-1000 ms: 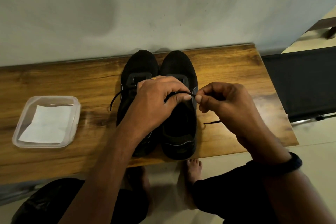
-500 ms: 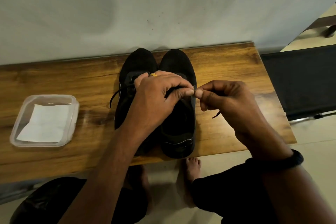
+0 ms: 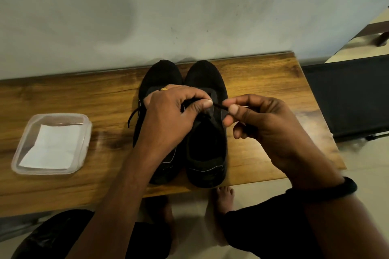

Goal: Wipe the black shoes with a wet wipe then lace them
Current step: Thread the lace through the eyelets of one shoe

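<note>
The person is well into the lacing step. Both hands work over the right-hand shoe (image 3: 207, 149). The left hand (image 3: 168, 115) reaches across the pair, its thumb and forefinger pinched on the lace (image 3: 220, 106). The right hand (image 3: 267, 128) pinches the same lace a little farther along, its other fingers curled in. A short, taut stretch of lace runs between the two pinches, just above the eyelets on the shoe's right side. I cannot tell from here which eyelet it comes out of.

As I judge it, the wiping is done. The wet wipe (image 3: 52, 147) lies flat in a clear container (image 3: 52, 115) well off to the left on the surface (image 3: 263, 78).

The next move looks like feeding the lace tip into an eyelet and drawing it through. That calls for a fine pinch near the tip and an even pull, so the shoe does not slide.

The two shoes stand side by side, touching, in the middle of the surface. Their long axes run straight away from the person, with toes toward the wall (image 3: 189, 17) and heels at the near edge. The left-hand shoe (image 3: 160, 73) is partly hidden under the left arm. A loose lace end (image 3: 131, 116) hangs off its outer side onto the wood.
</note>
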